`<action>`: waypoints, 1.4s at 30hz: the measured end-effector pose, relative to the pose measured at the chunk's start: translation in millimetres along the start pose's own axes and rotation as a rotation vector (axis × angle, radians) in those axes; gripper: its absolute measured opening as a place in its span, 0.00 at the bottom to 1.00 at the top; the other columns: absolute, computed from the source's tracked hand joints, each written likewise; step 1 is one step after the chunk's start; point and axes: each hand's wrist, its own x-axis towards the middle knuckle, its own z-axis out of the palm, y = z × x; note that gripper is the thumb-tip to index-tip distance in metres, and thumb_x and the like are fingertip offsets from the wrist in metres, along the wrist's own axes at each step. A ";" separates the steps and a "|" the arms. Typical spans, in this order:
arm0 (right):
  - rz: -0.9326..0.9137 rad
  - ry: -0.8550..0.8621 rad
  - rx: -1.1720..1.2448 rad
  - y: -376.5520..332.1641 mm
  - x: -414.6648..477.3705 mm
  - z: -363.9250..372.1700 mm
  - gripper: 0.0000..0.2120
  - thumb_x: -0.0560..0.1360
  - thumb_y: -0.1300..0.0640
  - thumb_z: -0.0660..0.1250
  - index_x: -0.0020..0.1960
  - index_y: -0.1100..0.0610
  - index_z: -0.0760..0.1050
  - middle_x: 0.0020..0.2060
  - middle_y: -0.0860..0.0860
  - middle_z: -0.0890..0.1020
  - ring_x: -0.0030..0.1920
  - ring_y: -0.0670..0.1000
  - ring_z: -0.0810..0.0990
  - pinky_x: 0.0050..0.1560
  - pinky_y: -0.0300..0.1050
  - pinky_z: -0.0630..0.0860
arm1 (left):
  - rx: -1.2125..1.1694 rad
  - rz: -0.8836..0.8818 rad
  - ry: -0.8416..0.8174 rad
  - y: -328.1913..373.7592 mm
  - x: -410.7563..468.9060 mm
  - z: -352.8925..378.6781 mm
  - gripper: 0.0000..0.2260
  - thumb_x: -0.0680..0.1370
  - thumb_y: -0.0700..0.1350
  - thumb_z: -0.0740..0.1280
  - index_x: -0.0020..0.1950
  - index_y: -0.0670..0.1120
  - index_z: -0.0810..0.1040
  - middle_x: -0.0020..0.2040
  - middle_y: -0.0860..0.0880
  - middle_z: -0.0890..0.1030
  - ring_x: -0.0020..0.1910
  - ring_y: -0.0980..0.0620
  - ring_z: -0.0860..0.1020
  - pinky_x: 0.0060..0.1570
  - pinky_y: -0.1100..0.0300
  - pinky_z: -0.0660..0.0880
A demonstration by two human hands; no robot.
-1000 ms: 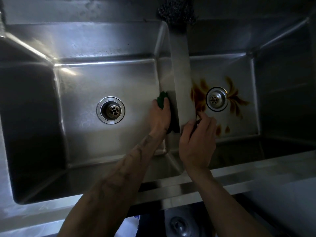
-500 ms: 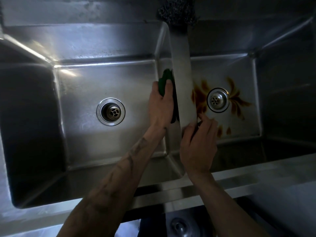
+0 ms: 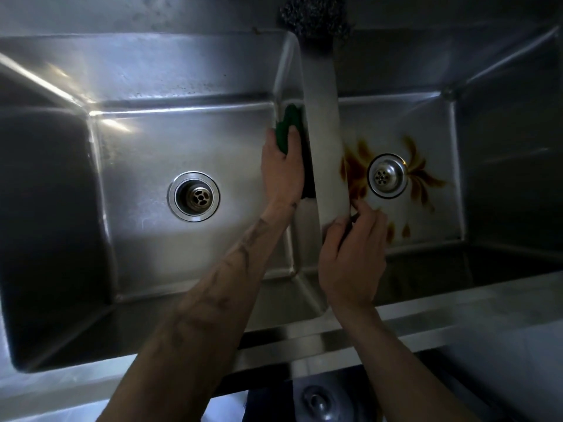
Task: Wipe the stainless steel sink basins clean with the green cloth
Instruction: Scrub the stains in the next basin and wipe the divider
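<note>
A double stainless steel sink fills the head view. In the left basin (image 3: pixel 152 153), my left hand (image 3: pixel 283 172) grips the green cloth (image 3: pixel 289 126) and presses it against the wall of the divider (image 3: pixel 323 123), near the far end. My right hand (image 3: pixel 353 257) sits on the near part of the divider, thumb on top and fingers curled over its right side. A small dark thing shows between thumb and fingers; I cannot tell what it is. The right basin (image 3: pixel 432 129) has brown stains (image 3: pixel 355 169) around its drain (image 3: pixel 387 175).
The left basin's drain (image 3: pixel 193 196) lies left of my left hand. A dark steel-wool scourer (image 3: pixel 313 16) sits at the far end of the divider. The sink's front rim (image 3: pixel 457 315) runs under my forearms. The outer basin walls are in deep shadow.
My left hand has slid the green cloth along the divider wall away from me, toward the far end. My right hand has stayed on the divider.
</note>
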 end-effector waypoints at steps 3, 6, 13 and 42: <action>-0.001 0.001 -0.001 -0.6 -0.2 -1.2 0.16 0.84 0.53 0.57 0.68 0.60 0.70 0.57 0.55 0.75 0.53 0.52 0.75 0.48 0.53 0.77 | 0.109 -0.163 -0.085 -1.6 12.3 -1.3 0.10 0.88 0.54 0.59 0.57 0.48 0.72 0.45 0.51 0.78 0.45 0.51 0.80 0.44 0.58 0.69; -0.004 0.011 -0.006 -0.5 0.5 -1.1 0.16 0.84 0.53 0.57 0.67 0.60 0.71 0.56 0.56 0.75 0.52 0.53 0.75 0.48 0.55 0.77 | 0.062 -0.014 -0.072 19.8 16.4 -4.6 0.09 0.88 0.54 0.59 0.59 0.50 0.75 0.46 0.52 0.80 0.42 0.61 0.81 0.40 0.63 0.72; 0.006 0.004 0.003 -0.9 -0.5 -1.0 0.16 0.84 0.53 0.57 0.68 0.59 0.70 0.57 0.55 0.74 0.53 0.52 0.75 0.49 0.51 0.77 | 0.003 -0.036 -0.051 35.2 42.0 1.9 0.08 0.88 0.52 0.59 0.59 0.49 0.74 0.48 0.50 0.81 0.49 0.50 0.82 0.46 0.58 0.76; -0.035 0.007 -0.024 3.4 1.4 1.3 0.16 0.83 0.55 0.58 0.68 0.61 0.71 0.58 0.55 0.75 0.54 0.50 0.75 0.48 0.43 0.76 | 0.183 -0.083 -0.187 1.5 110.9 9.7 0.25 0.88 0.53 0.58 0.82 0.43 0.61 0.77 0.37 0.67 0.74 0.40 0.70 0.75 0.52 0.67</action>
